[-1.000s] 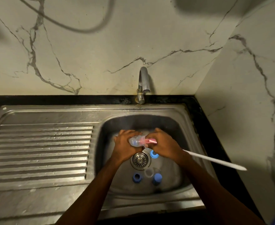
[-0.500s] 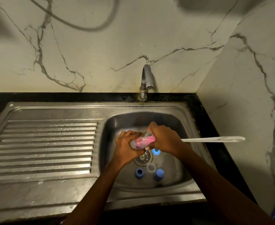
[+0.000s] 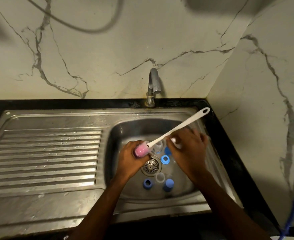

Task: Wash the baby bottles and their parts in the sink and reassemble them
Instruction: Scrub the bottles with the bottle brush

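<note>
**Washing stage, mid-task.** A stainless-steel sink [image 3: 38,213] is shown with its ribbed drainboard [image 3: 47,153] at the left and its basin [image 3: 118,135] at the right. Above the basin stands a faucet [image 3: 153,84], from which no water is seen to run. The left hand [image 3: 132,161] is held over the basin with its fingers curled round a clear bottle [image 3: 145,144]. The pink sponge head of a bottle brush [image 3: 177,128] appears to be lodged in that bottle, and the white handle is angled up towards the basin's far right corner. The right hand [image 3: 188,149] is blurred beside the handle. Whether its fingers grasp the handle, a small white piece or nothing cannot be told. Around the drain strainer [image 3: 150,167] on the basin floor, loose parts are seen: a clear threaded piece [image 3: 158,146], a blue ring [image 3: 165,159], a blue collar [image 3: 147,183], a clear cap [image 3: 160,177] and a blue cap [image 3: 168,184]. Scrubbing of one bottle is judged to be in hand. The loose parts, the rinsing and all reassembly are judged yet to be done.
</note>
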